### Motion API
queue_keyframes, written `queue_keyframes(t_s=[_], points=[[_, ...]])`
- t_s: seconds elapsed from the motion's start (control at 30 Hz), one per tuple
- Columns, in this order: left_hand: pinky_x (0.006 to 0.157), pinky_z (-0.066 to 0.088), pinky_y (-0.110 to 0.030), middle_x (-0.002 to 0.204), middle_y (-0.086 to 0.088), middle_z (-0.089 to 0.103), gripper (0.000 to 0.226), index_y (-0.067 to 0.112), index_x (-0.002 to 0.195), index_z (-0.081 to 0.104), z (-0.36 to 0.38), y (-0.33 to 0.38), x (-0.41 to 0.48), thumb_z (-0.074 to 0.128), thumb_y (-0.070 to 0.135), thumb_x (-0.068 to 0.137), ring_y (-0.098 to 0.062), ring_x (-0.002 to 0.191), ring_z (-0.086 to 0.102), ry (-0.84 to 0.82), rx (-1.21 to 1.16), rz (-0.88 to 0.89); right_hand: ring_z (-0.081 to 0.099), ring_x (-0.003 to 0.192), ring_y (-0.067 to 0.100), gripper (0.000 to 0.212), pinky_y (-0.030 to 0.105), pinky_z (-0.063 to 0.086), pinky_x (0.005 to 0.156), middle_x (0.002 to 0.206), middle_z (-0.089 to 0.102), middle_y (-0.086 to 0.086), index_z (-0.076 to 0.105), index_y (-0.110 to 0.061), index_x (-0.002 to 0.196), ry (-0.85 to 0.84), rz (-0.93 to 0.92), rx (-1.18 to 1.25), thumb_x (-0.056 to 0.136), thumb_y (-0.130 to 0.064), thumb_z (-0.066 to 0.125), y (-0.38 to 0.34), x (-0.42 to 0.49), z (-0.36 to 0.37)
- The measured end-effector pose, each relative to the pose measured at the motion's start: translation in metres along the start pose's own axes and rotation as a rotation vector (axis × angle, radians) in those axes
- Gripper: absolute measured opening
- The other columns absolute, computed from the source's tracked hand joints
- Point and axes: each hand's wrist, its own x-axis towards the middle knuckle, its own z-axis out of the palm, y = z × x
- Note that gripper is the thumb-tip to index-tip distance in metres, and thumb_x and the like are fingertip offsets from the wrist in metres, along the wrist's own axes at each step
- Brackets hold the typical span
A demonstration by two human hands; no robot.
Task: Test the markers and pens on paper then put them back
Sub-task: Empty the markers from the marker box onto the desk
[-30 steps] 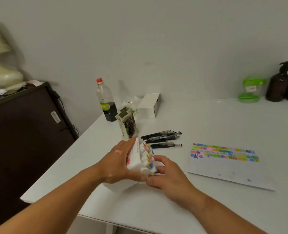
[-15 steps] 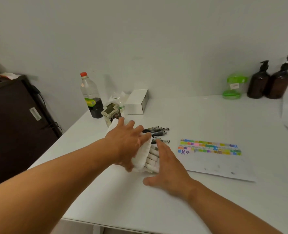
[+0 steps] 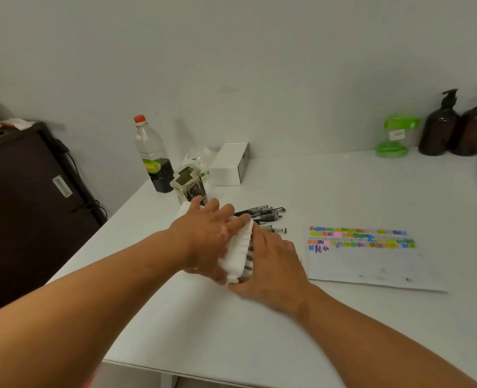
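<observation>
**Hands (image 3: 203, 239) holding a marker block at the desk's near-left**

Left hand: lying over the top of the block of white plastic markers (image 3: 235, 252), fingers draped across its far end and thumb coming round the near end, so it is gripping the block. Right hand (image 3: 273, 264): pressing flat against the block's right side, fingers straight and close together and thumb reaching to the near corner.

Block of white plastic markers: sitting low between the two hands, long axis running away from the person. Whether it is touching the white flat-topped desk (image 3: 343, 186) cannot be told.

Cluster of slim black pens (image 3: 263, 213): lying on the desk just beyond the hands, clips pointing right.

White paper sheet with rows of coloured test swatches (image 3: 371, 261): lying flat to the right of the hands, apart from them.

Small open-topped carton with dark print (image 3: 188, 187): standing upright just behind the left hand.

Clear plastic bottle with red cap and dark liquid (image 3: 153, 155): standing at the desk's far-left corner.

White rectangular cardboard box (image 3: 230, 163): lying to the right of the bottle.

Clear container with green lid (image 3: 396, 135) and two brown pump bottles (image 3: 455, 127): standing by the wall, far right.

Dark wooden cabinet (image 3: 21, 191): standing left of the desk.
</observation>
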Motion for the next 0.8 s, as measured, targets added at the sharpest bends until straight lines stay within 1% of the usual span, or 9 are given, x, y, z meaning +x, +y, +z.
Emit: queue_keyframes(t_s=[0.07,0.17,0.23,0.3,0.43,0.5,0.6,0.67,0.8], points=[[0.107,0.027,-0.047,0.135,0.003,0.039,0.128,0.036,0.150,0.006,0.004,-0.008,-0.002,0.060,0.089,0.048,-0.023,0.118,0.037,-0.013,-0.032,-0.011,0.056,0.113,0.018,0.099,0.041,0.045,0.095,0.126,0.057,-0.007,0.036,-0.022,0.149,0.012,-0.044,-0.103,0.066,-0.072,0.057,0.002,0.001,0.000],[0.111,0.025,-0.048,0.136,0.006,0.039,0.129,0.038,0.151,0.005,0.009,-0.028,-0.008,0.059,0.090,0.047,-0.022,0.120,0.037,-0.048,-0.075,-0.046,0.055,0.110,0.023,0.088,0.042,0.042,0.095,0.126,0.057,-0.004,0.035,-0.026,0.146,-0.065,-0.070,-0.199,0.069,-0.060,0.061,0.009,0.005,-0.005],[0.116,0.020,-0.051,0.140,0.007,0.038,0.131,0.038,0.152,0.004,0.013,-0.044,-0.013,0.059,0.091,0.046,-0.022,0.125,0.037,-0.087,-0.090,-0.076,0.051,0.116,0.024,0.095,0.044,0.040,0.101,0.133,0.054,-0.002,0.027,-0.030,0.149,-0.155,-0.052,-0.203,0.067,-0.061,0.063,0.014,0.010,-0.010],[0.118,0.016,-0.052,0.144,0.008,0.035,0.133,0.038,0.154,0.003,0.020,-0.051,-0.018,0.060,0.091,0.046,-0.021,0.128,0.035,-0.112,-0.125,-0.096,0.043,0.129,0.026,0.108,0.047,0.034,0.109,0.143,0.045,-0.001,0.020,-0.032,0.151,-0.234,-0.043,-0.185,0.061,-0.073,0.062,0.016,0.015,-0.012],[0.117,0.018,-0.050,0.142,0.007,0.036,0.133,0.037,0.154,0.005,0.034,-0.035,-0.015,0.058,0.093,0.046,-0.021,0.126,0.036,-0.092,-0.172,-0.067,0.020,0.150,0.029,0.127,0.061,0.010,0.121,0.158,0.027,0.003,0.011,-0.028,0.156,-0.345,-0.067,-0.236,0.053,-0.087,0.057,0.002,0.021,-0.002],[0.117,0.018,-0.049,0.141,0.007,0.036,0.133,0.037,0.154,0.006,0.040,-0.033,-0.012,0.056,0.094,0.045,-0.021,0.126,0.035,-0.076,-0.195,-0.064,0.033,0.141,0.028,0.115,0.058,0.021,0.118,0.148,0.038,0.003,0.021,-0.027,0.152,-0.339,-0.070,-0.232,0.058,-0.082,0.058,-0.003,0.026,0.000],[0.119,0.015,-0.052,0.143,0.007,0.035,0.135,0.037,0.154,0.004,0.046,-0.048,-0.019,0.054,0.095,0.043,-0.021,0.129,0.034,-0.073,-0.216,-0.098,0.050,0.116,0.029,0.088,0.049,0.039,0.098,0.125,0.051,0.002,0.035,-0.028,0.137,-0.354,-0.080,-0.271,0.063,-0.068,0.062,-0.004,0.033,-0.003],[0.119,0.017,-0.052,0.141,0.009,0.037,0.136,0.038,0.154,0.004,0.052,-0.066,-0.028,0.055,0.095,0.042,-0.020,0.126,0.036,-0.073,-0.214,-0.147,0.052,0.109,0.028,0.082,0.048,0.041,0.093,0.119,0.054,0.001,0.037,-0.030,0.132,-0.377,-0.068,-0.291,0.063,-0.067,0.062,-0.002,0.035,-0.005],[0.113,0.030,-0.046,0.137,0.009,0.041,0.138,0.036,0.156,0.006,0.065,-0.093,-0.051,0.059,0.094,0.041,-0.018,0.117,0.041,-0.040,-0.312,-0.269,0.052,0.110,0.026,0.084,0.047,0.041,0.096,0.123,0.054,0.001,0.035,-0.031,0.136,-0.423,-0.068,-0.303,0.066,-0.069,0.061,0.000,0.039,-0.006]])
